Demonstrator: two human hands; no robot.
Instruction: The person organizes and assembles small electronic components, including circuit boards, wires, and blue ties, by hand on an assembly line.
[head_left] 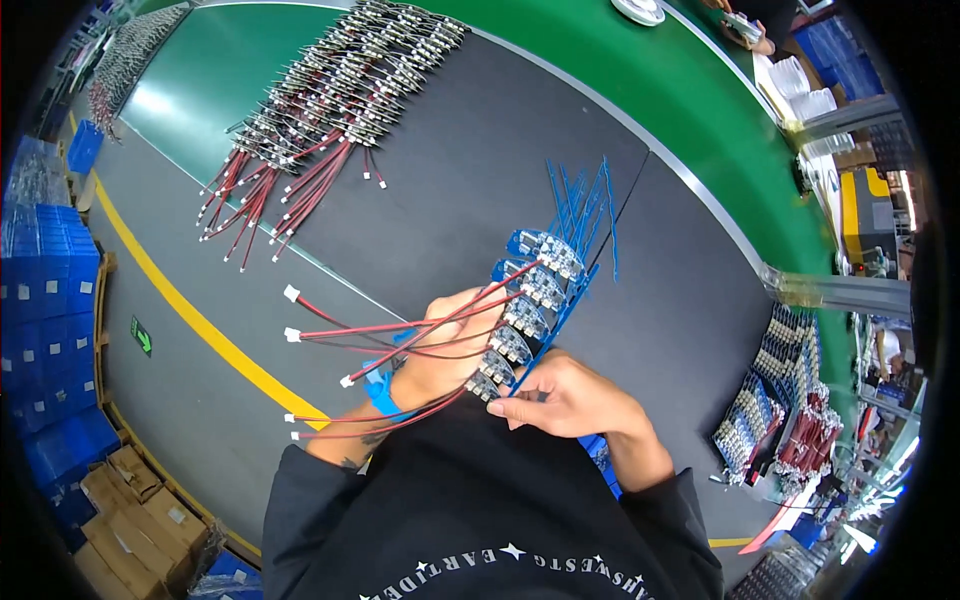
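Note:
A strip of small blue circuit boards (523,318) is held up in front of my chest. My left hand (455,340), with a blue strap (380,388) at its wrist, grips the strip from the left side; its fingers are partly hidden by the wires. My right hand (570,397) pinches the near end, its thumb at the lowest board. Red and black wires (400,333) with white plugs (292,335) hang off leftward over my left hand. Thin blue wires (580,205) fan out past the far end.
Rows of boards with red wires (340,85) lie at the far left of the dark mat (480,150). More wired boards (775,400) are stacked at the right. Blue boxes (50,300) and cardboard cartons (140,515) stand on the left. A co-worker's hand (763,45) shows at the far right.

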